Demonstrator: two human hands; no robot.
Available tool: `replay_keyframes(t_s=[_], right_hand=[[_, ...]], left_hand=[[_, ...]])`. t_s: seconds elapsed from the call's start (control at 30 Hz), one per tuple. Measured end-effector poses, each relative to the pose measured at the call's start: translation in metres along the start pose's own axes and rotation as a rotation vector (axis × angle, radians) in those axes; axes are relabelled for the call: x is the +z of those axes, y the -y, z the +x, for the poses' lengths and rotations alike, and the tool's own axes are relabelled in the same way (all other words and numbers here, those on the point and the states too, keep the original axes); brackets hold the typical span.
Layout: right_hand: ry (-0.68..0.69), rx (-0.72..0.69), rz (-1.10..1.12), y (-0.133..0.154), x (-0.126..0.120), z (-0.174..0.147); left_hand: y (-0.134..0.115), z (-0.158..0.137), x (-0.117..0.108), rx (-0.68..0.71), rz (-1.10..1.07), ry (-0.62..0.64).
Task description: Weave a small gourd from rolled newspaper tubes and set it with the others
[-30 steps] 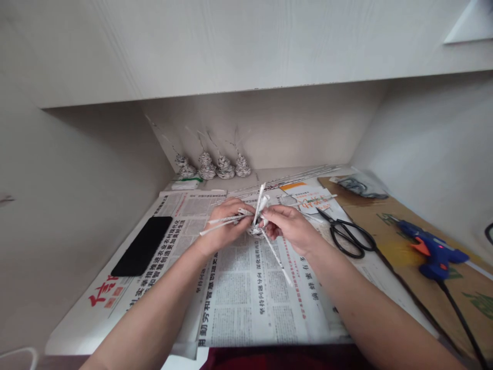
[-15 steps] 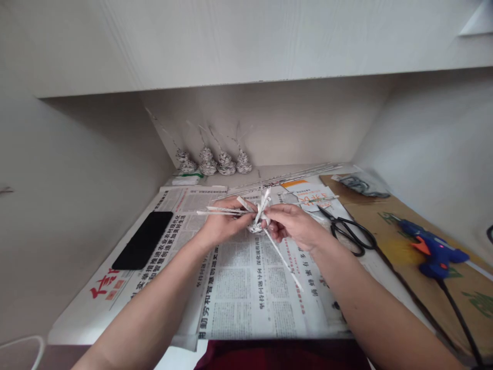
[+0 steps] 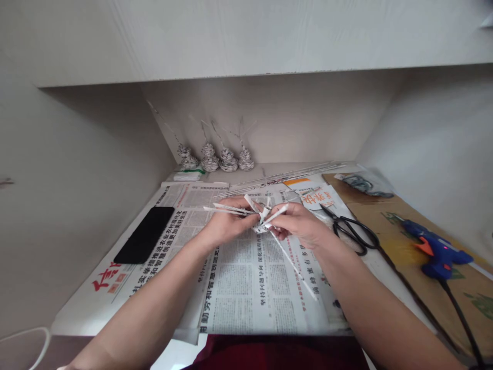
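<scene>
A small weaving of rolled newspaper strips [image 3: 262, 226] is held between both hands above the newspaper-covered table. Its white paper rods stick out to the left, up and toward the lower right. My left hand [image 3: 230, 220] is closed round its left side, with several rods passing over the thumb. With thumb and fingers pinched, my right hand [image 3: 295, 221] grips the right side, where one rod leans toward the thumb. A long thin paper rod [image 3: 295, 265] trails from under the right fingers over the print. The fingertips partly hide the woven base.
Several woven gourd shapes [image 3: 228, 160] stand along the back wall. Long paper rods [image 3: 281, 178] lie in front of it. Black scissors [image 3: 352, 228] and a blue glue gun [image 3: 439, 252] on cardboard are at right. A black phone [image 3: 145, 235] lies left. A cabinet panel [image 3: 265, 41] overhangs.
An upright paper rod at the middle now leans right toward my right hand. The trailing rod points a little farther right. The whole view has shifted slightly.
</scene>
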State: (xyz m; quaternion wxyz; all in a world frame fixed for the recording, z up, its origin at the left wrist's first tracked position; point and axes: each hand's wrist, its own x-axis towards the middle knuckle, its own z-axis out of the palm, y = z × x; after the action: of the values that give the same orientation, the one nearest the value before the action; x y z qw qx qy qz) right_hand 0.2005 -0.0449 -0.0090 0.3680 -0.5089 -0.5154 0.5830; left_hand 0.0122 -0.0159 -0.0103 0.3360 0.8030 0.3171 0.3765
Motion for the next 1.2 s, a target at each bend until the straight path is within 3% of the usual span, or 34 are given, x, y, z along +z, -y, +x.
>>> replay_keyframes(t_s=[0.3,0.57,0.63,0.8,0.9,1.03,1.2], right_hand=[[-0.068,-0.184,-0.135,-0.006,0.005,0.000],[-0.282,-0.301,-0.450,-0.008,0.010,-0.004],[-0.256,-0.328,-0.390,-0.007,0.009,-0.005],[-0.025,-0.241,-0.112,-0.001,-0.002,-0.006],[0.047,-0.252,-0.078,0.001,-0.006,-0.005],[-0.002,-0.308,-0.171,0.000,-0.005,-0.005],[-0.159,-0.431,-0.413,-0.002,0.002,-0.010]], left_hand=[[-0.004,0.000,0.001,-0.029,-0.011,0.005],[-0.002,-0.001,0.006,-0.056,-0.007,-0.035],[-0.001,0.000,0.005,-0.077,-0.041,-0.049],[0.001,0.001,0.003,-0.073,-0.063,-0.065],[-0.001,0.001,0.003,-0.091,-0.066,-0.074],[-0.003,0.001,0.003,-0.137,-0.080,-0.055],[0.000,0.001,0.003,-0.120,-0.089,-0.065]])
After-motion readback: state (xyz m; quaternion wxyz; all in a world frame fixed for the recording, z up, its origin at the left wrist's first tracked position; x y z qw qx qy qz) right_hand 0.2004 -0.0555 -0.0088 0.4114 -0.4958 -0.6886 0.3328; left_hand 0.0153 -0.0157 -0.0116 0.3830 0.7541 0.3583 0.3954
